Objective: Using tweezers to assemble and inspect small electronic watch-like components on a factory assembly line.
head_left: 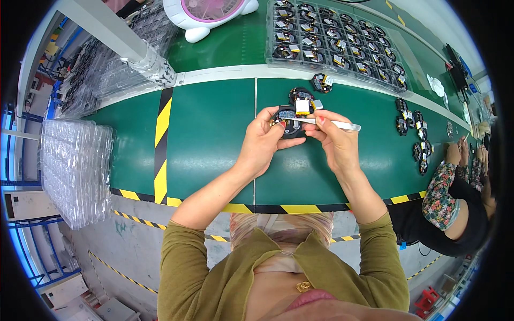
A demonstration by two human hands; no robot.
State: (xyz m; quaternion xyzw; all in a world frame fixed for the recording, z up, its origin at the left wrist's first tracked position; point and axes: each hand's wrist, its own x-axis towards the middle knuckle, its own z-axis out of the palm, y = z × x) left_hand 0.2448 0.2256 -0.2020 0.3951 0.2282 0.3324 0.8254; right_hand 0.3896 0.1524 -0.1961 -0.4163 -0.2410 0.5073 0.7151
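Note:
Over the green bench, my left hand [258, 142] is closed around the edge of a round black electronic unit [292, 130] with a circuit board inside. Metal tweezers [349, 126] are pinched in my right hand [339, 144], their tips reaching into the unit near my left thumb. A small silver battery with a yellow edge [302, 107] shows just beyond the held unit; I cannot tell which unit it belongs to. Behind it, another round black unit [322, 82] with a battery lies on the bench.
A clear tray [337, 70] of several similar units stands at the back. More units [422, 150] lie to the right, near a co-worker's arm [440, 187]. Stacked clear plastic trays [75, 171] stand at left. A white and pink fan [206, 24] and a post [144, 53] stand behind.

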